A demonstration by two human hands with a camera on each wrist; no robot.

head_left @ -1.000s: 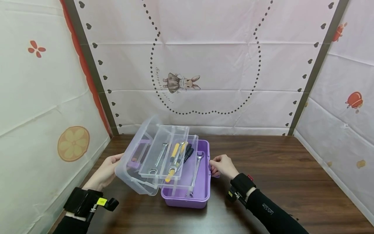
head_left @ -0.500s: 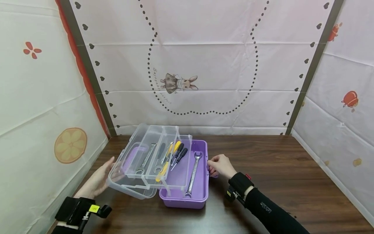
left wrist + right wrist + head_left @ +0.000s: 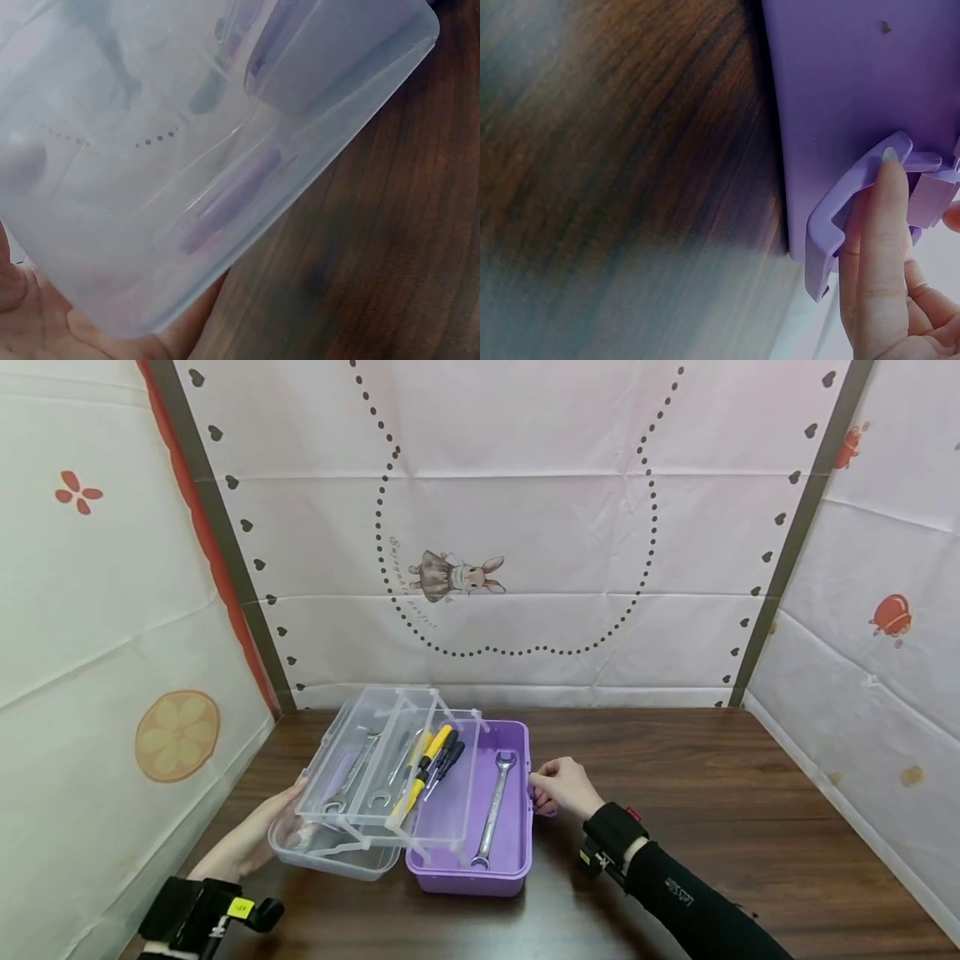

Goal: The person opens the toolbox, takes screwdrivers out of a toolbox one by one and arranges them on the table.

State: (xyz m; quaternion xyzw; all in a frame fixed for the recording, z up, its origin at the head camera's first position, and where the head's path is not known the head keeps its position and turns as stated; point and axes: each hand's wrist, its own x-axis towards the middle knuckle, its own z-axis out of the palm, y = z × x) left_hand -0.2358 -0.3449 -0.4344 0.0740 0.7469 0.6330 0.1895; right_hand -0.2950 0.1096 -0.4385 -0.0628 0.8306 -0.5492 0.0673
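Observation:
A purple toolbox (image 3: 504, 882) stands on the table with its clear lid (image 3: 333, 862) swung out to the left. A clear tray (image 3: 318, 810), joined to it by arms, hangs between lid and box. My left hand (image 3: 243, 839) supports the lid's outer side; its palm lies under a lid corner in the left wrist view, and some fingers are hidden. My right hand (image 3: 566, 787) holds the purple latch (image 3: 836, 214) on the box's right side. A wrench (image 3: 492, 810) lies inside the box. Wrenches, a yellow-and-black tool (image 3: 420, 777) and black-handled screwdrivers (image 3: 450, 760) show in or through the tray.
The brown wooden table (image 3: 637, 735) spreads around the toolbox. A printed white cloth (image 3: 540, 527) hangs behind it, with more cloth at the left and right sides.
The lid and tray have swung further left and down, with my left hand following. More of the box's inside and its wrench shows. My right hand has stayed at the latch.

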